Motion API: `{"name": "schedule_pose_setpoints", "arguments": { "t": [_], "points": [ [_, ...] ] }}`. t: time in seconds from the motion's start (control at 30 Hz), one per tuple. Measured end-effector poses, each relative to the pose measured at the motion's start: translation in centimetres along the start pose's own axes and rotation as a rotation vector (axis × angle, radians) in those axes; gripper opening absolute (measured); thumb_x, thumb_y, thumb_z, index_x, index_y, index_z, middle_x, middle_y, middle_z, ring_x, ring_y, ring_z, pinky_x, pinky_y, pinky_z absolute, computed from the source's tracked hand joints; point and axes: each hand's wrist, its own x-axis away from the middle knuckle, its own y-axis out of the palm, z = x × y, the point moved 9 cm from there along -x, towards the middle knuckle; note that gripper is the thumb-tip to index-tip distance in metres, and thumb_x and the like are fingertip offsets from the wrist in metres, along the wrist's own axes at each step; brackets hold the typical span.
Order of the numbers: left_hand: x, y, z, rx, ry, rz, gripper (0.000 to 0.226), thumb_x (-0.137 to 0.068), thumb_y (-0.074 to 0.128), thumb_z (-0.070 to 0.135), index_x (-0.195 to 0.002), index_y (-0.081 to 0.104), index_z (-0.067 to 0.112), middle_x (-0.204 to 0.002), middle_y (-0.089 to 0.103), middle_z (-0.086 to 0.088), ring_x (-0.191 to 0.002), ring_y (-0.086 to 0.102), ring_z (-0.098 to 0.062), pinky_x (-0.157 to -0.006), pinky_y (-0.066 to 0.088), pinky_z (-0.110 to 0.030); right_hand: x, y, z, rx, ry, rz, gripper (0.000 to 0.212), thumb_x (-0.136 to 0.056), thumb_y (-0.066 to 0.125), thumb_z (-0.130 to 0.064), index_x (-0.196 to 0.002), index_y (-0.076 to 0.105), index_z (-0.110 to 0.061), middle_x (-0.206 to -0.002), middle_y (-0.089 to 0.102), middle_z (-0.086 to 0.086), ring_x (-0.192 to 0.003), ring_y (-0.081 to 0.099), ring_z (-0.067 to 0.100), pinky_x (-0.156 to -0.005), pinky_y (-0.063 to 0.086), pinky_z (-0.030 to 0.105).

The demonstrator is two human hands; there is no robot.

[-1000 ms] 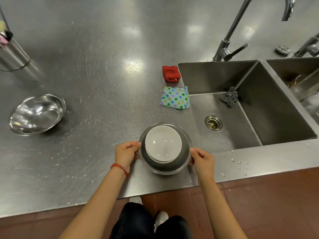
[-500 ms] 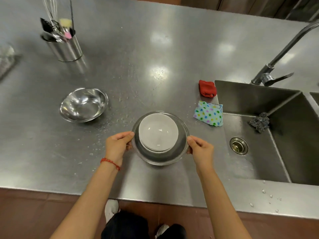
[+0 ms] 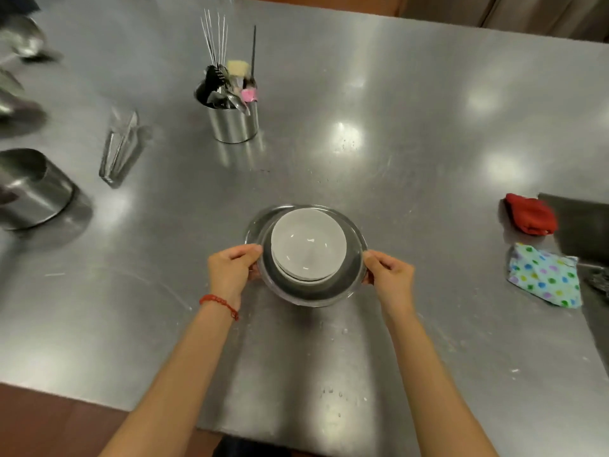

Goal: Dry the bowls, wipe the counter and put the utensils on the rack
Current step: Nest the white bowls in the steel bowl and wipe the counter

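Observation:
A steel bowl [image 3: 309,295] with white bowls [image 3: 308,245] nested inside is held at mid-counter. My left hand [image 3: 230,268] grips its left rim and my right hand [image 3: 390,275] grips its right rim. Behind and under it to the left, the rim of a second steel bowl [image 3: 255,222] shows; I cannot tell if the two touch. A steel utensil holder [image 3: 234,122] with skewers, a brush and spoons stands at the back. Metal tongs [image 3: 120,146] lie left of it.
A red cloth [image 3: 530,214] and a dotted cloth [image 3: 543,275] lie at the right beside the sink edge [image 3: 580,225]. A round steel pot [image 3: 29,189] and blurred steel ware [image 3: 19,44] sit at the far left. Water drops [image 3: 339,394] speckle the counter's front.
I have carried the steel bowl with the white bowls leftward, away from the sink, to over the other steel bowl. The view swung left, bringing the tongs and pot into sight.

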Motion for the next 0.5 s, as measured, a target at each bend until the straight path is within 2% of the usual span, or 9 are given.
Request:
{"name": "schedule_pose_setpoints", "arguments": {
  "t": [0.13,0.27,0.37,0.5],
  "points": [
    [-3.7,-1.1,-0.2,-0.045,-0.023,0.006,0.009,-0.080,0.063,-0.002,-0.087,0.066,0.002,-0.039,0.061,0.008,-0.035,0.052,0.000,-0.039,0.047,-0.014,-1.9,3.2,0.5,0.056,0.010,0.024,0.017,-0.080,0.054,0.002,-0.071,0.056,0.016,-0.060,0.046,0.011,-0.047,0.037,0.009,-0.049,0.040,0.025],
    [-6.2,-1.6,-0.9,-0.139,-0.042,0.025,0.016,-0.079,0.066,0.004,-0.095,0.068,0.000,-0.060,0.062,-0.003,-0.045,0.056,-0.007,-0.043,0.051,-0.016,-3.4,5.1,1.0,0.140,0.001,0.027,0.020,-0.079,0.053,0.002,-0.065,0.053,0.016,-0.055,0.040,0.009,-0.051,0.033,0.013,-0.053,0.032,0.030],
    [-7.3,-1.7,-1.5,-0.182,-0.039,0.051,0.016,-0.079,0.066,0.004,-0.094,0.068,-0.001,-0.048,0.061,0.005,-0.039,0.053,-0.006,-0.044,0.051,-0.017,-4.0,5.8,1.5,0.218,-0.015,0.021,0.024,-0.081,0.053,0.000,-0.059,0.054,0.009,-0.052,0.037,0.004,-0.051,0.030,0.011,-0.053,0.031,0.027],
    [-7.4,-1.6,-1.7,-0.223,0.011,0.068,0.014,-0.077,0.068,0.004,-0.091,0.069,0.004,-0.036,0.058,0.013,-0.033,0.049,0.001,-0.041,0.047,-0.012,-4.3,5.8,1.7,0.350,-0.047,0.039,0.018,-0.086,0.057,-0.007,-0.076,0.071,-0.010,-0.058,0.057,0.004,-0.052,0.045,0.010,-0.057,0.040,0.021]
  ]
}}
